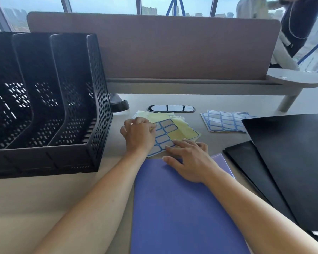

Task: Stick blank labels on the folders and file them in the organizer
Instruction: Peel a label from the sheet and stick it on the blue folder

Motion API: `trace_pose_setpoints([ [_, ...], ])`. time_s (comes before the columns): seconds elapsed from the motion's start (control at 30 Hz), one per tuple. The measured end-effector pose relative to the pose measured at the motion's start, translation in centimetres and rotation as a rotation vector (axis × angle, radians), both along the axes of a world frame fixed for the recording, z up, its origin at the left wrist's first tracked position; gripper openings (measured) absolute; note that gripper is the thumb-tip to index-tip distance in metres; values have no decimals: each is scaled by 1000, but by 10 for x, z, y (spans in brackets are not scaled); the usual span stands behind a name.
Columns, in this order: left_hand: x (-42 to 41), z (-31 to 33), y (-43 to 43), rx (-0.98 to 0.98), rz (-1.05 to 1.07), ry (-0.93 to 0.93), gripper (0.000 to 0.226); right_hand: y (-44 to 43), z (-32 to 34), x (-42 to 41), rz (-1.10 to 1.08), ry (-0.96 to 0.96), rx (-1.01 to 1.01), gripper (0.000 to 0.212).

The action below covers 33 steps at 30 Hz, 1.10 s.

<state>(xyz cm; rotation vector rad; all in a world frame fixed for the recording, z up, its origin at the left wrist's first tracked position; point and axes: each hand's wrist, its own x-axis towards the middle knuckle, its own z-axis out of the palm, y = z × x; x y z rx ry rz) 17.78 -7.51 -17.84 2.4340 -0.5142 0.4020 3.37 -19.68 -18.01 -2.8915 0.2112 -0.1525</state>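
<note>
Head view showed my left hand curled, pinching the sheet just beyond the folder on the table, while my right hand lay flat, fingers straight, pinning its near corner, presumably steadying it for peeling.

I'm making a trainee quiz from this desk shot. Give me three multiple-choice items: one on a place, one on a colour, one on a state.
1. The organizer stands:
A. left of the label sheet
B. right of it
C. on it

2. The folder nearest the person is:
A. black
B. blue
C. yellow

3. The right hand is:
A. a fist
B. flat, fingers straight
C. raised off the desk

Answers: A, it fills the desk's left side. B, blue shows under the forearms. B, its fingers rest on sheet and folder.
</note>
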Motion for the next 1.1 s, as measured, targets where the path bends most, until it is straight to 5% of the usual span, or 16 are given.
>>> trace_pose_setpoints([
  [0.7,-7,8,4,-466,-157,53,11,0,6,-2,-17,26,55,58],
  [0.8,-17,18,9,-479,-188,58,12,1,14,-2,-94,-101,214,54],
  [0.93,-44,31,27,-471,-231,90,18,-1,42,-8,-161,-349,694,37],
  [1.0,-61,36,39,-483,-252,120,17,3,57,-14,-88,-298,827,28],
  [1.1,-86,43,58,-559,-291,215,13,18,71,-22,3,-182,763,17],
])
